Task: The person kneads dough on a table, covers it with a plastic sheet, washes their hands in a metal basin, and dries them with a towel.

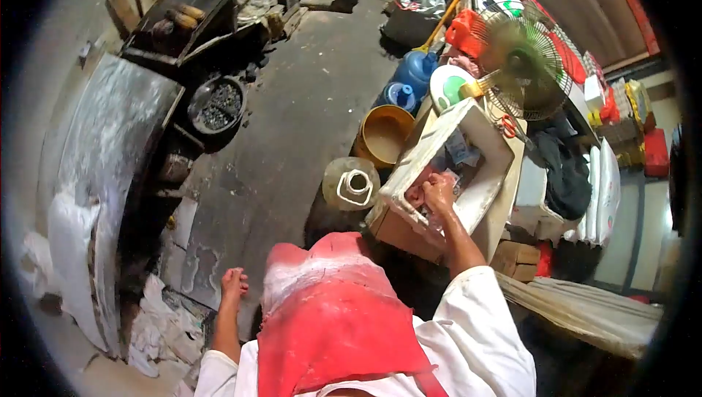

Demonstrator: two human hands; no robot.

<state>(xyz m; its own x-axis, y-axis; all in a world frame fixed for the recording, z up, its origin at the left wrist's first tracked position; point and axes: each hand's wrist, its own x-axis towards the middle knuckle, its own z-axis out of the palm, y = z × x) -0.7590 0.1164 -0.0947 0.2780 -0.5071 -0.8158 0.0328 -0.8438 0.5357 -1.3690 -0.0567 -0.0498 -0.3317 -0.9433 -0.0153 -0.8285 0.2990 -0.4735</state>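
My right hand (439, 192) reaches down into a white foam box (499, 134) with worn, stained walls. Its fingers are bent together against pinkish, wet-looking pieces like raw meat (415, 194) and clear plastic; what they grip, if anything, is hidden. Farther back in the box lies a crumpled clear plastic bag (462, 150). My left hand (234, 282) hangs low at my side over the floor, its fingers loosely bent and slightly apart, with nothing in them. A red apron (336, 324) covers my front.
Beside the box stand a yellow bucket (385, 136), a translucent jug (351, 183) and blue water bottles (417, 69). Red-handled scissors (508, 126) lie near a fan (521, 61). On the left are a metal-topped counter (110, 119) and a pan of dark lumps (218, 104).
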